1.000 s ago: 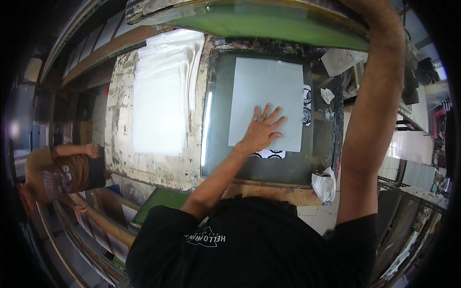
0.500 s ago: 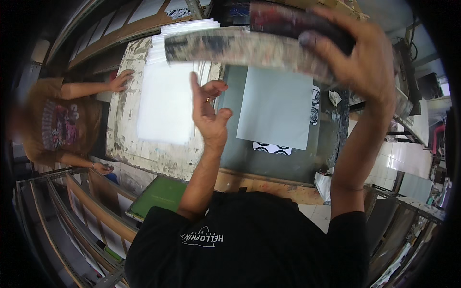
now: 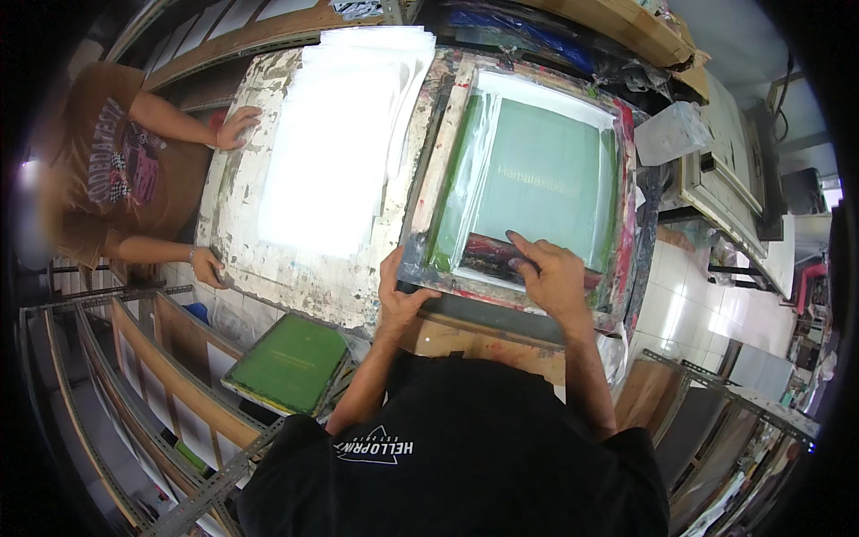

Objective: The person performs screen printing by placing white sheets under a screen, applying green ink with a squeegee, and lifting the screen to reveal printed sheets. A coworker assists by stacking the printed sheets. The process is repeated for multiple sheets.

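A screen printing frame [image 3: 413, 234], its paint-stained wooden sides around a green mesh [image 3: 537, 152], lies flat on the worktable. White ink streaks run along the mesh's edges. My left hand [image 3: 400, 294] grips the frame's near left corner, thumb along the near side. Inside the frame, at its near end, my right hand [image 3: 557, 285] is closed on a squeegee [image 3: 501, 254] with a dark red-stained handle, its index finger stretched along it. The squeegee rests on the mesh; its blade is hidden. What lies beneath the screen is mostly covered.
To the left, a stack of white paper [image 3: 331, 152] lies on a paint-worn board [image 3: 234, 210], where a co-worker's hands [image 3: 234, 127] touch the edge. A second green screen [image 3: 288, 362] sits at lower left. A clear plastic container [image 3: 673, 134] stands beyond the frame's right side.
The raised screen frame has come down flat over the sheet. My right hand has moved from high up to the squeegee at the near end; my left hand has come down onto the frame's corner.
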A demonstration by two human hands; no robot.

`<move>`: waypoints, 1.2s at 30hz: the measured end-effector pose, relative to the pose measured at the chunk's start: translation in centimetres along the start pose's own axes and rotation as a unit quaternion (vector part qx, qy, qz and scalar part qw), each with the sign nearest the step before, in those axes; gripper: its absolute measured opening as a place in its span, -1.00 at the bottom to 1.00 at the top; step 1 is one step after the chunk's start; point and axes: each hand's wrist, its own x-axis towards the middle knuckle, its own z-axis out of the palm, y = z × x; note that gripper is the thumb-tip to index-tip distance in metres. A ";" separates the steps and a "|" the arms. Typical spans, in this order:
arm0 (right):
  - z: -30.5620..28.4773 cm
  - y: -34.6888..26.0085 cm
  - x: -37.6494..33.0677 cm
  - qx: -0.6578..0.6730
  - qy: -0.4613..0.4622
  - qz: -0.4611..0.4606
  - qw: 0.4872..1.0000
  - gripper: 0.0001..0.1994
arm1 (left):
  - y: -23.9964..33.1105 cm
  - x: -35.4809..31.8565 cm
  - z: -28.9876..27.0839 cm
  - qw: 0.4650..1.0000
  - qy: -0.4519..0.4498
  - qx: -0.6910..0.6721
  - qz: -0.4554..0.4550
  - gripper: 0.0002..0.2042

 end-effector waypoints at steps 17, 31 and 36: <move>3.3 14.3 18.1 -0.134 0.116 -0.033 0.984 -0.22 | 1.3 0.2 -1.0 0.966 -0.021 0.249 0.059 -0.12; -0.9 22.3 30.6 -0.113 0.063 -0.038 0.991 -0.37 | 0.9 0.1 -0.8 0.975 -0.002 0.210 0.069 -0.10; 0.1 20.2 27.0 -0.122 0.127 -0.137 0.975 -0.43 | 0.6 -0.1 -1.3 0.968 -0.029 0.244 0.058 -0.12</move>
